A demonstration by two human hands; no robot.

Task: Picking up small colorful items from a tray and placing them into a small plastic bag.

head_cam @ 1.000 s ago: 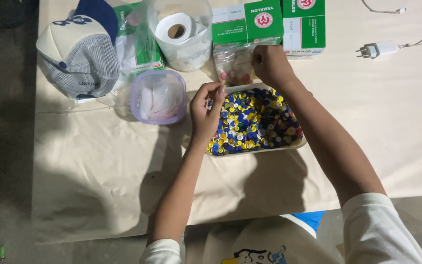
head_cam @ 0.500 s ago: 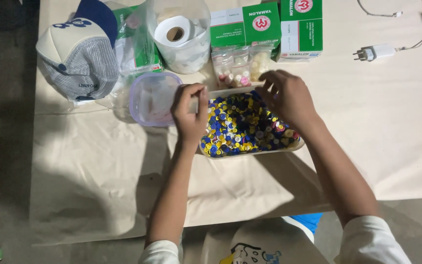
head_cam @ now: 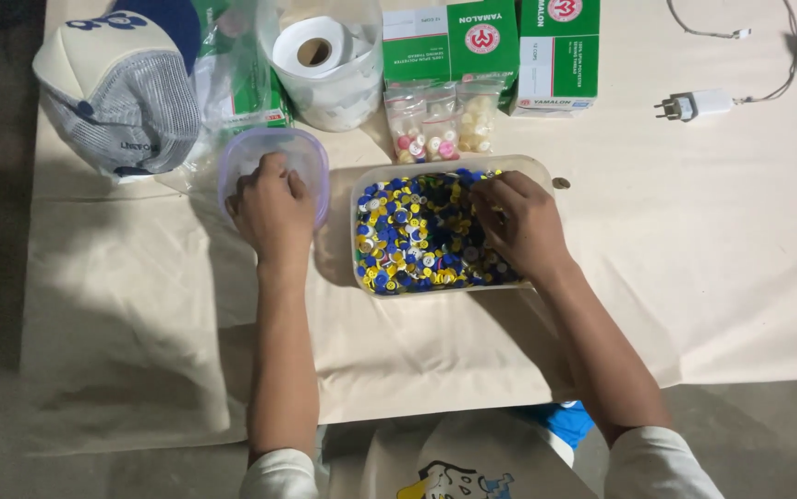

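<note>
A cap lies at the far left beside a plastic bag. A tape roll sits in a clear tub. Green boxes stand behind small button bags. A white plug and a coin lie to the right.

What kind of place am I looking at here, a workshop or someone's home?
Probably a home craft setup, not a workshop: a cloth-covered surface, a tray of mixed buttons, green boxes, a cap and a phone charger.
</note>
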